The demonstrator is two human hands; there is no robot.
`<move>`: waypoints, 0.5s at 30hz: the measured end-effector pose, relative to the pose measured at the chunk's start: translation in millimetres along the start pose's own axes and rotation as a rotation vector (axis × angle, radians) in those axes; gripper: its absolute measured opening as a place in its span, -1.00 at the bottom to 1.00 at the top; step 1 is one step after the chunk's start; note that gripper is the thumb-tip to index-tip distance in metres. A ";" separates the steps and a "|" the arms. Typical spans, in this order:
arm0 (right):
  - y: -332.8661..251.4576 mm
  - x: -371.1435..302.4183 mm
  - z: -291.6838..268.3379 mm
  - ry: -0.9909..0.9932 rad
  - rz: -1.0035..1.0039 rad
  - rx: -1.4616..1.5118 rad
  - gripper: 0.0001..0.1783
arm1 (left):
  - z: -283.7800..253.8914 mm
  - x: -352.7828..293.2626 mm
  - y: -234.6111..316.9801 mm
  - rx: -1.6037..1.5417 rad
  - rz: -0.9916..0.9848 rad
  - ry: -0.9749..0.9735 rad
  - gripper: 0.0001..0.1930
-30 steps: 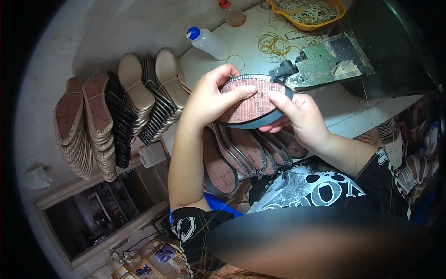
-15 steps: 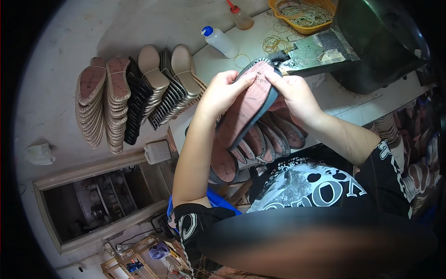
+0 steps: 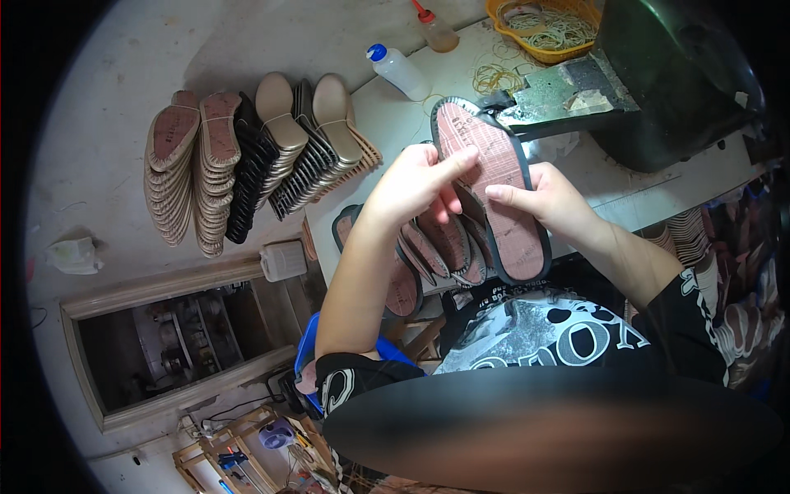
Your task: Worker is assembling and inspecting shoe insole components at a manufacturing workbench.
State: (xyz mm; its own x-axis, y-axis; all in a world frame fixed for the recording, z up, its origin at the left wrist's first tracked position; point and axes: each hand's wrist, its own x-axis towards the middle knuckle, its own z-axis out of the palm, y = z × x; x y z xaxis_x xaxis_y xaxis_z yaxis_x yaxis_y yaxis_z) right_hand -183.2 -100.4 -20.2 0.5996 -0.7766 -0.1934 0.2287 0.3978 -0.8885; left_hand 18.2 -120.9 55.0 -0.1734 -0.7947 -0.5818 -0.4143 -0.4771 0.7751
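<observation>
A shoe insole (image 3: 498,173) with a pinkish-red woven face and a dark rim is held out in front of me. Its far end has a pleated edge and lies by the black tip of the green machine's arm (image 3: 547,97). My left hand (image 3: 415,181) grips the insole's left side, thumb flat on the pink face. From the right, my right hand (image 3: 559,202) pinches the other edge, thumb on top and fingers hidden underneath. More pink-faced insoles (image 3: 444,243) lie on the table below my hands, partly covered by the held one.
Banded stacks of beige and black insoles (image 3: 218,165) stand at the left. On the white table (image 3: 461,70) are a blue-capped bottle (image 3: 401,72), a red-tipped bottle (image 3: 436,31), loose rubber bands (image 3: 496,80) and a yellow basket (image 3: 550,53). A blue bin (image 3: 309,337) stands below.
The insole has swung more upright and its near end has moved right, toward me. My right hand has slid down its edge, and my left thumb now presses lower on its face.
</observation>
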 end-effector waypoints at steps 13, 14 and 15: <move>-15.0 -1.2 -18.0 -0.157 0.164 0.044 -0.67 | -0.2 12.0 -10.6 0.035 0.191 0.376 -0.52; -15.6 -11.8 -20.1 -0.216 0.222 0.051 -0.67 | -2.7 16.0 -16.1 0.025 0.171 0.395 -0.53; -13.7 -20.9 -18.3 -0.272 0.285 0.066 -0.67 | -4.9 18.3 -19.8 -0.008 0.171 0.390 -0.51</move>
State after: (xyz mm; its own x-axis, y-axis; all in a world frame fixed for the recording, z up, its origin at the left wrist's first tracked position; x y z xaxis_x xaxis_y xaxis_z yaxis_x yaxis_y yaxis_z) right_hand -212.9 -98.5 -11.6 0.8255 -0.4764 -0.3028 0.0677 0.6161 -0.7848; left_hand 27.7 -127.8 30.2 0.1132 -0.9442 -0.3092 -0.4018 -0.3281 0.8549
